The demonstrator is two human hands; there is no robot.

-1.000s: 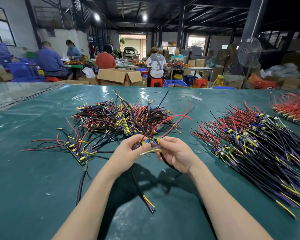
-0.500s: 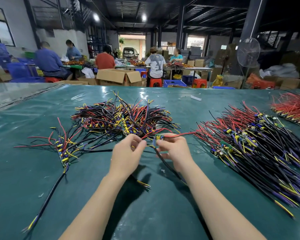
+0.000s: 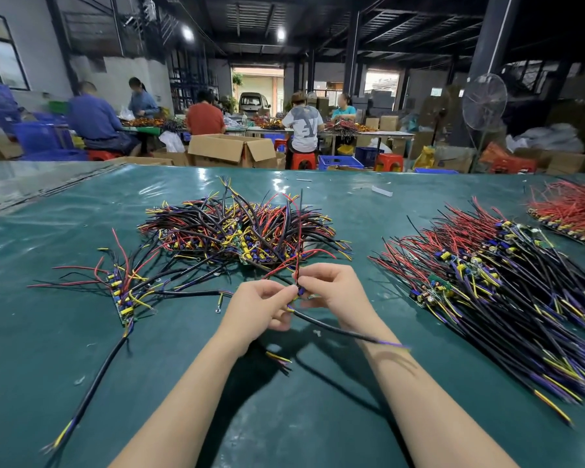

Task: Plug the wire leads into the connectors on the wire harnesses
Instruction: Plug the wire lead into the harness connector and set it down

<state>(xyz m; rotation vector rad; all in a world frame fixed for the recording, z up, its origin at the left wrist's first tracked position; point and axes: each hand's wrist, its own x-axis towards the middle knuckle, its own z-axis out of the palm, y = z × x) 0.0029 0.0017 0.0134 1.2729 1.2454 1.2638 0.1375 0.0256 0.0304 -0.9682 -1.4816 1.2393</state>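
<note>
On the near half of the green-covered table (image 3: 48, 339), the head view shows bare mat to the left of, to the right of and between the two forearms. The table's far edge runs straight across the picture below the workshop floor, and its near edge is out of view.

Three piles hem in the working spot. A tangled central heap (image 3: 237, 231) of black, red and yellow wires lies just beyond the hands. A long right heap (image 3: 504, 282) of harnesses fans toward the lower right, close to the right forearm. A red heap (image 3: 574, 211) sits at the far right. On the left a lone circuit strip (image 3: 124, 298) lies flat, and its black cable (image 3: 95, 376) trails toward the lower left corner. A few loose lead ends (image 3: 279, 358) poke out by the left wrist. A small white scrap (image 3: 382, 191) lies near the far edge. Behind the table stand a cardboard box (image 3: 230, 150) and a pedestal fan (image 3: 483, 103), and people sit working at other tables.

The held harness (image 3: 335, 327) hangs between the hands, lifted off the mat just in front of the central heap. Its black sheathed cable sweeps right across the right wrist and ends in purple and yellow leads. A thin red lead (image 3: 298, 251) rises from the pinch point. A small blue connector (image 3: 300, 291) shows between the fingertips.

The left hand (image 3: 260, 309) has its fingers curled in, with thumb and forefinger pinching at the connector end. The right hand (image 3: 335, 292) is curled too, and its thumb and forefinger nip the same spot from the other side. Which lead each fingertip holds is too small to tell.
</note>
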